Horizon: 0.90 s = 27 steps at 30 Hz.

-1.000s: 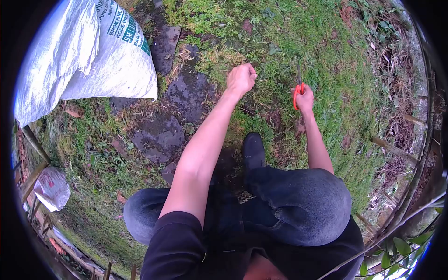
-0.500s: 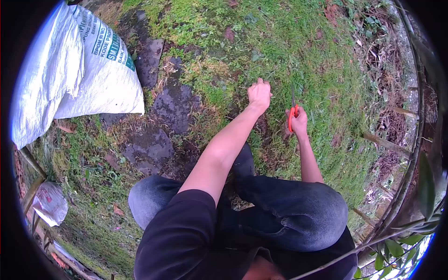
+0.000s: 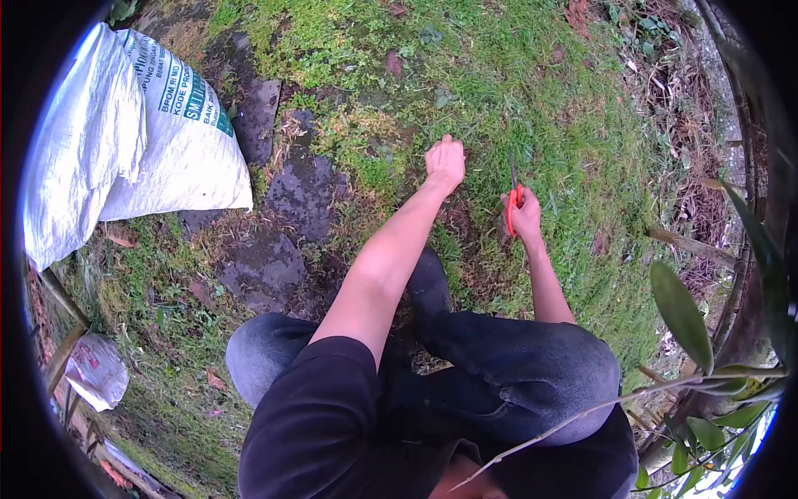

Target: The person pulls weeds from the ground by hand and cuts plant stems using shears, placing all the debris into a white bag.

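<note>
My left hand is closed low over the mossy grass, its fingers curled down; anything inside them is too small to make out. To its right, my right hand grips the orange-red handles of a pair of scissors. The dark blades point away from me, over the grass, apart from my left hand.
A white printed sack stands at the upper left beside dark flat stones. A crumpled white bag lies lower left. Leafy branches and a wooden fence edge the right side.
My left hand has moved a little to the left, with its fist still closed. The scissors in my right hand have shifted slightly left. Leaves at the right show more in view.
</note>
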Tool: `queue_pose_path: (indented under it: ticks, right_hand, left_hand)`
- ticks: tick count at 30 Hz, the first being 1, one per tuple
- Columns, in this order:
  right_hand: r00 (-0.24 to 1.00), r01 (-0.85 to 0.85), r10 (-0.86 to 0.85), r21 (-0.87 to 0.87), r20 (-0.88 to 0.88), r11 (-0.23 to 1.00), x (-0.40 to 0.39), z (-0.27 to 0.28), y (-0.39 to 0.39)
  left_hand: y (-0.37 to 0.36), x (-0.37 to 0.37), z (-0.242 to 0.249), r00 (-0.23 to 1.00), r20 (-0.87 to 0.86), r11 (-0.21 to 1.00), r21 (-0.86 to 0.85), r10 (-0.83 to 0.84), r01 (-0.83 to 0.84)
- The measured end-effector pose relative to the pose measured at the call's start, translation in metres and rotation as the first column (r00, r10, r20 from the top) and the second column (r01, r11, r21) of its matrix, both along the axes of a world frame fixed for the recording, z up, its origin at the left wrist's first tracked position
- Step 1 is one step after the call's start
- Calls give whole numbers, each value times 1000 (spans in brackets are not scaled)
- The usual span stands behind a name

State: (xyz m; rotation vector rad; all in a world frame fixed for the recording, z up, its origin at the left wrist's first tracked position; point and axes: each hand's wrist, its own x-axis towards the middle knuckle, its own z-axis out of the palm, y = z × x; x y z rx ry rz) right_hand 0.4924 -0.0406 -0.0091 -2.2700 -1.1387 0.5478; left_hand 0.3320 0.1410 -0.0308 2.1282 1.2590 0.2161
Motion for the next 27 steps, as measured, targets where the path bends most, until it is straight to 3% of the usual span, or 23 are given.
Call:
queue_pose_path:
  ticks: [3, 10, 16, 23, 25, 27]
  right_hand:
    - [971, 111, -128, -95, -201, 989, -14, 17, 7]
    - [992, 19, -33, -116, -120, 993, -10, -12, 5]
    - [987, 18, -38, -124, -158, 992, -9, -16, 7]
    - [983, 38, -55, -102, -176, 994, -18, -4, -4]
    - [992, 10, -25, -116, -122, 993, -21, 0, -6]
    - [970, 58, -89, -136, -227, 989, -24, 15, -5]
  left_hand:
    - [5, -2, -11, 989, 136, 997, 34, 62, -67]
    - [26, -18, 5, 989, 145, 997, -74, -4, 15]
    - [6, -8, 3, 972, 232, 993, -115, 24, 3]
    - [4, 11, 1, 1000, -28, 994, -113, -3, 0]
    - [1, 15, 0, 998, -9, 991, -116, 60, -60]
    - [0, 17, 1, 996, -2, 992, -97, 84, -84]
